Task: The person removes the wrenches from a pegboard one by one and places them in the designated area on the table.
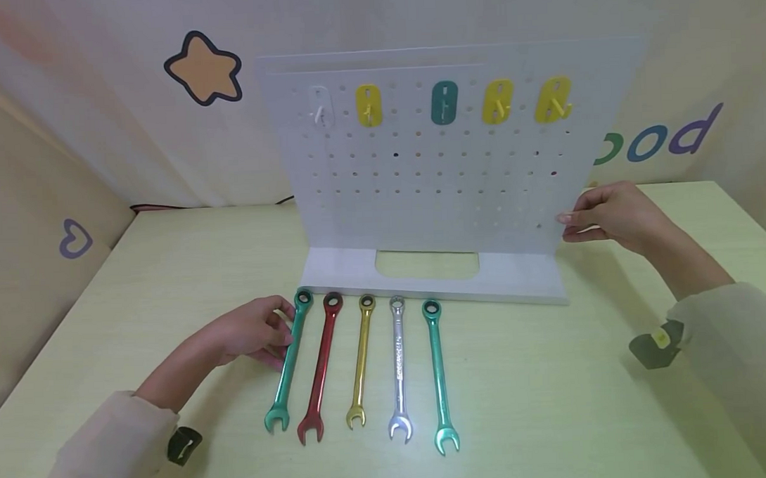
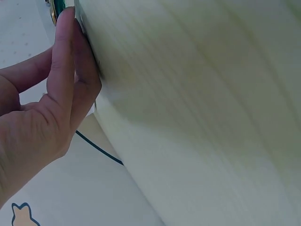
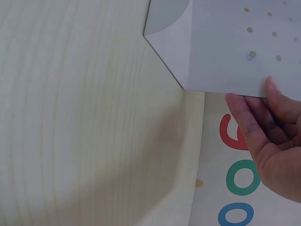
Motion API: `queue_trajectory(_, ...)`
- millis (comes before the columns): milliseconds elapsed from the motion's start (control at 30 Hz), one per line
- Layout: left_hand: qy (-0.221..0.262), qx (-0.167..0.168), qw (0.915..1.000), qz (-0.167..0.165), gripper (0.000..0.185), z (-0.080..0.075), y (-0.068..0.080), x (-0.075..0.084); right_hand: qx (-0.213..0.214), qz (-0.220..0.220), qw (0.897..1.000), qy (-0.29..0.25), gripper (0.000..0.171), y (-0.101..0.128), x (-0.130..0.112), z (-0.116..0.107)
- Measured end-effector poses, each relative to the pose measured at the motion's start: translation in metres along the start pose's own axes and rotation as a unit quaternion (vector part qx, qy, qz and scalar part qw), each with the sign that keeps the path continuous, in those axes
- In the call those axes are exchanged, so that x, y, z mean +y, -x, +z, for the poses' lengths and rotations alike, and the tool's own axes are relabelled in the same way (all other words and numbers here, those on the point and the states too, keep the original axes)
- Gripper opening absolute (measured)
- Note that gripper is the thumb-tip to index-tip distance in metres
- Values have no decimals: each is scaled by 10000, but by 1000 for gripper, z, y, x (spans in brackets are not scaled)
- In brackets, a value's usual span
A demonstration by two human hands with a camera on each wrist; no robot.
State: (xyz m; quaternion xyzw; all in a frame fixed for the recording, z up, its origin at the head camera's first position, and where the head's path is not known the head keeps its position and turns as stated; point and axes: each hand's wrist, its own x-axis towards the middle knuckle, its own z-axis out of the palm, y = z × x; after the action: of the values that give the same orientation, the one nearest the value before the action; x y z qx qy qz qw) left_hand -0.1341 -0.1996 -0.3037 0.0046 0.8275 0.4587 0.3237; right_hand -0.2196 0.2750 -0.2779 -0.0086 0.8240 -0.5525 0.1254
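The left hand point(image 1: 259, 333) is at the leftmost green combination wrench point(image 1: 291, 362), thumb and fingertips pinching its shaft by the ring end. In the left wrist view, that hand's fingers reach close over the tabletop, with only a sliver of green at the fingertips. To its right lie a red wrench point(image 1: 319, 368), a gold wrench point(image 1: 362, 363), a silver wrench point(image 1: 399, 368) and another green wrench point(image 1: 439, 378), open ends toward the person. The right hand point(image 1: 616, 213) pinches the right edge of the upright white pegboard point(image 1: 433, 216), thumb in front, other fingers behind.
Along the pegboard's top hang a white hook point(image 1: 321, 107), a teal hook point(image 1: 444, 103) and several yellow hooks point(image 1: 368, 106). Its base point(image 1: 517, 273), with a cut-out, stands just beyond the wrenches' ring ends. A printed curtain point(image 1: 99, 101) hangs behind the table point(image 1: 553, 402).
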Motion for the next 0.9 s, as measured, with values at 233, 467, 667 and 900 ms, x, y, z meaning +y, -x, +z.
queue_trajectory(233,-158,86,9998,-63,34,1,3,0,25,-14,9999,120,11,1,-1,0)
queue_trajectory(467,-327,84,9993,-133,32,1,5,0,38,-44,9999,102,11,2,-1,1)
queue_trajectory(667,-393,190,9989,-176,30,2,4,0,48,11,9999,136,10,2,-1,0)
queue_trajectory(900,-445,266,9982,-302,29,2,7,3,43,8,9998,180,11,2,-2,0)
